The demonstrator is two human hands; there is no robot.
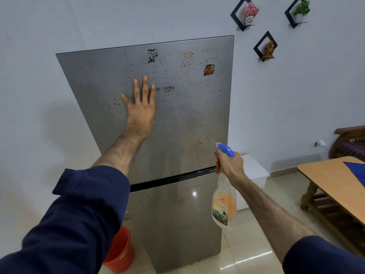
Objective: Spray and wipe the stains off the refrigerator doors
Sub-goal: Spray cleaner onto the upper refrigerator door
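Observation:
The steel refrigerator's upper door (183, 107) is speckled with orange-brown spots, drips and wet droplets, thickest at its upper right. My left hand (141, 103) presses flat on that door with straight, spread fingers, left of the brand lettering. My right hand (230, 162) grips the neck of a spray bottle (224, 202) with a blue nozzle head and orange liquid, held just in front of the door's lower right, nozzle pointing at the door. The lower door (173, 220) below the dark gap looks shiny with few marks.
An orange bucket (120, 252) stands on the tiled floor at the fridge's lower left. A wooden table (325, 175) with a blue cloth (357, 171) is on the right. A white box (254, 175) sits beside the fridge. Small wall shelves hang above.

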